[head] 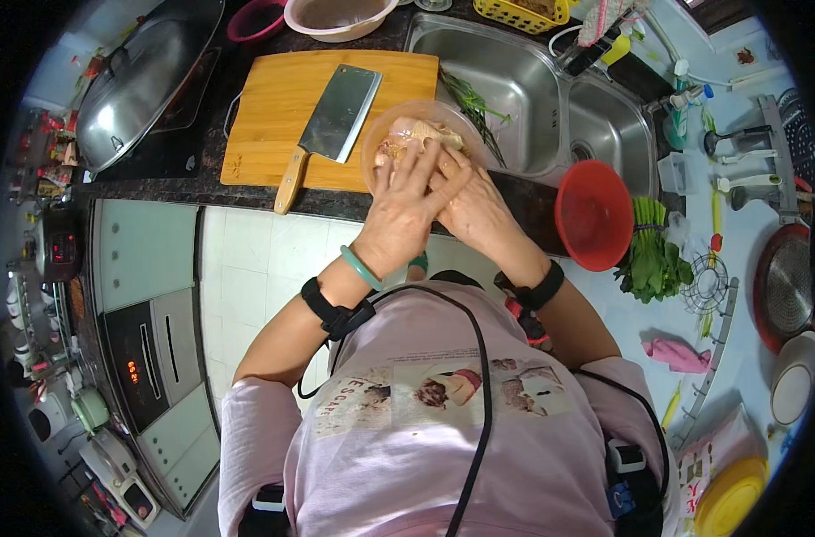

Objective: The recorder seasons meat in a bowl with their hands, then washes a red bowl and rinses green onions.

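A translucent bowl [473, 126] holds pale raw meat pieces [417, 129], which look like chicken, in a yellowish coating. It stands partly over the right edge of a wooden cutting board [273, 87]. My left hand [400, 205], below a green bangle [361, 268], spreads its fingers over the meat. Its thumb lies across my right hand [478, 208], which also reaches into the bowl. The right fingers are partly covered, so their grip is hidden. Left of the bowl, a cleaver [337, 114] lies on the board, its wooden handle [292, 181] sticking out past the front edge.
Green stalks [474, 107] lie in the double steel sink [525, 94]. To the right are a red bowl [594, 215] and bundled leafy greens [652, 255]. A domed wok lid [139, 80] covers the stove at left. Behind the board stands a basin [340, 30]. A black cable [482, 403] crosses my shirt.
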The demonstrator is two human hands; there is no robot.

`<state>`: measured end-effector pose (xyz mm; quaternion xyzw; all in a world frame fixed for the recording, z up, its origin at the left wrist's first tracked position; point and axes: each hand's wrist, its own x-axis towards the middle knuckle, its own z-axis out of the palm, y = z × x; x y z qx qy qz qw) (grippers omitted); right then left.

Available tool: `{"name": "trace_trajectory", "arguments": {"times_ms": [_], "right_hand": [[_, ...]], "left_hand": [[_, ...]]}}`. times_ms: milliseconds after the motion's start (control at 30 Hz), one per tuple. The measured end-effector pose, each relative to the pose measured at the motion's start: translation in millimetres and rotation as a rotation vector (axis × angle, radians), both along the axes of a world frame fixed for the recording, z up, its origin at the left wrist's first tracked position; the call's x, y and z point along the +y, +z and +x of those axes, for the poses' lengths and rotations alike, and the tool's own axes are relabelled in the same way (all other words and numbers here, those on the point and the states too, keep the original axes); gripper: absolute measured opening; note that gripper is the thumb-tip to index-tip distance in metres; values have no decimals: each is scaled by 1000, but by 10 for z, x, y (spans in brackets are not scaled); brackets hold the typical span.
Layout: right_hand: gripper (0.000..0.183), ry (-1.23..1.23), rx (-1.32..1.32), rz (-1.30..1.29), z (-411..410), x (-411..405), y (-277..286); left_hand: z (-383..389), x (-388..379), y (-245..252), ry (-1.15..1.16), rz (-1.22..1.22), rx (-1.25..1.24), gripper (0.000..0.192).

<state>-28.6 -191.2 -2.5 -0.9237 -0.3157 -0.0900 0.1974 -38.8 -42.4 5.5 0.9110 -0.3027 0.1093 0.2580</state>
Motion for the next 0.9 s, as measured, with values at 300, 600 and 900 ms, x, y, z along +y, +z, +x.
{"name": "trace_trajectory", "arguments": {"times_ms": [300, 600, 900], "right_hand": [[46, -63, 163, 45, -49, -127, 48], [43, 136, 0, -181, -112, -184, 75], [48, 235, -28, -275, -141, -202, 53]], "left_hand": [[139, 89, -32, 72, -97, -46, 50], [199, 138, -157, 219, 108, 84, 44], [182, 96, -43, 101, 176, -18, 48]]}}
